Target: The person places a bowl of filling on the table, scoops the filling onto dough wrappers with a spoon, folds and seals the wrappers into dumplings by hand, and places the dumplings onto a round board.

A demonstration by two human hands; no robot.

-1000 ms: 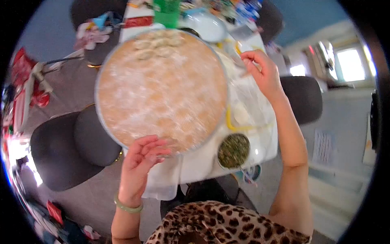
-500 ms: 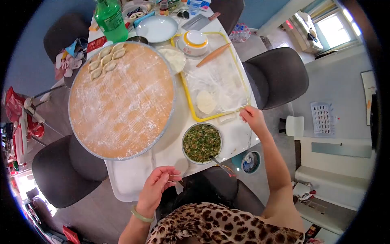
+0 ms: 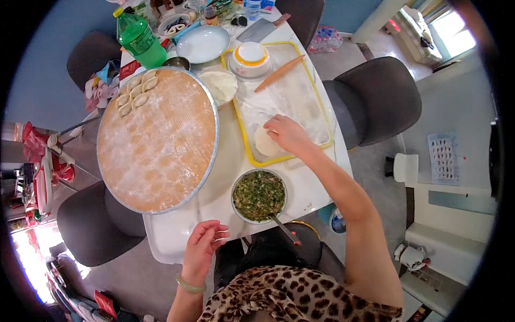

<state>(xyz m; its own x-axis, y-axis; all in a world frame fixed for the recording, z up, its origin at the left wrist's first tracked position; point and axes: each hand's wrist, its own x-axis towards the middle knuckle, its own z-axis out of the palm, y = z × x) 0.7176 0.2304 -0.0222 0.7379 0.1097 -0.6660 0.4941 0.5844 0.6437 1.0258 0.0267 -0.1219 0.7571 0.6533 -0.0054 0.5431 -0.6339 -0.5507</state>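
Note:
My right hand [image 3: 288, 134] reaches over the floured mat [image 3: 248, 137] with the yellow rim. Its bent fingers are at the upper right edge of a round dumpling wrapper [image 3: 265, 144], which still lies flat; the fingertips are partly hidden. My left hand [image 3: 201, 247], a pale bangle at its wrist, hovers by the table's near edge, fingers loosely bent and apart, holding nothing. Between the hands stands a bowl of chopped green filling [image 3: 258, 194] with a metal utensil [image 3: 283, 229] leaning out. Several folded dumplings [image 3: 138, 92] sit on the floured round board [image 3: 158, 145].
On the mat's far part are a rolling pin [image 3: 279, 73] and a white-and-yellow stacked container [image 3: 250, 58]. A flour bowl [image 3: 219, 86], white plate [image 3: 203, 44], cleaver [image 3: 260, 30] and green bottle [image 3: 140, 40] stand behind. Dark chairs [image 3: 378, 102] surround the table.
My right hand has moved left from the mat's lower right corner onto the wrapper. My left hand stays near the table edge. The view has shifted slightly.

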